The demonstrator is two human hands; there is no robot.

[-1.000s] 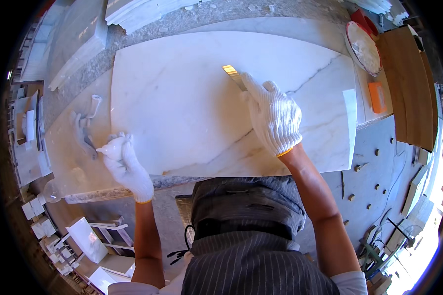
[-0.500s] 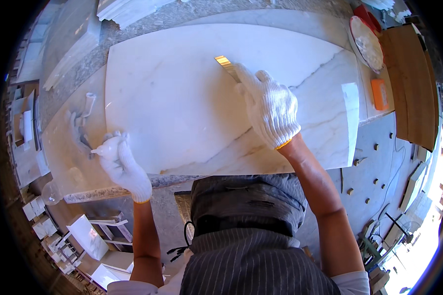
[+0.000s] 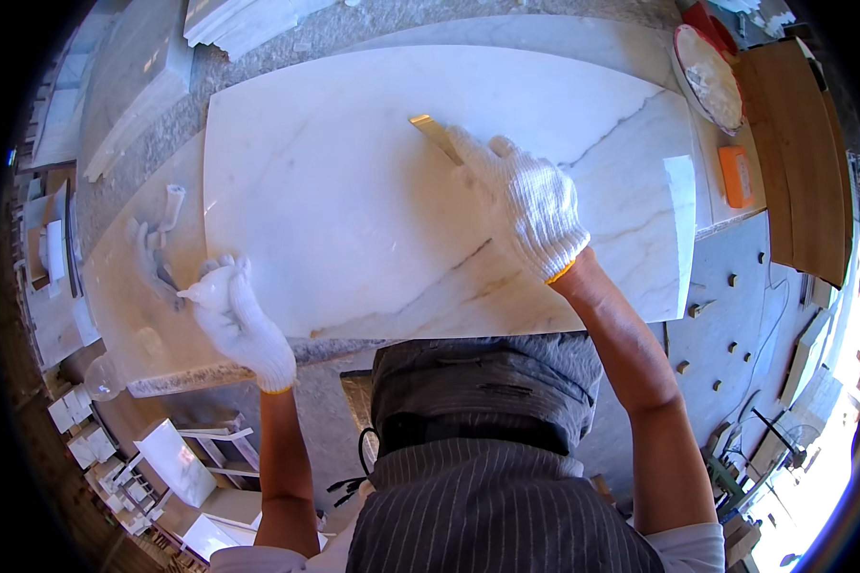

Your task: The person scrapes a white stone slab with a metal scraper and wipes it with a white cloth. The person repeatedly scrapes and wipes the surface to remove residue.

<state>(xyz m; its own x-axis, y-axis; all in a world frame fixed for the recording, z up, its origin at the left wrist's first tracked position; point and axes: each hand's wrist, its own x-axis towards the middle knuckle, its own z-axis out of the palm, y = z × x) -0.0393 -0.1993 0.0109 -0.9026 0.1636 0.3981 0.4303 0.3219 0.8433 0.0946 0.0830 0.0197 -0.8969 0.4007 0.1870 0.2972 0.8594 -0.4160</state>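
A wide white marble slab [image 3: 334, 172] with grey and brown veins lies in front of me. My right hand [image 3: 533, 205], in a white knit glove with a yellow cuff edge, grips a scraper [image 3: 436, 137] over the slab's middle. Its flat metal blade points to the upper left and shines gold at the tip; the handle is hidden in the glove. My left hand [image 3: 239, 320], gloved alike, rests by the slab's lower left corner with its fingers curled in. Whatever they may hold does not show.
Left of the slab, a white roll-like piece [image 3: 173, 207] and a grey-white smear [image 3: 146, 253] lie on the stone beneath. At the upper right are a red-rimmed bowl [image 3: 709, 78] of white material, an orange box [image 3: 736, 177] and a brown board [image 3: 784, 153]. Stacked slabs [image 3: 248, 24] stand behind.
My right hand and the scraper have shifted slightly, the blade tip moving a little left and nearer to me, its angle altered. My left hand stays in place.
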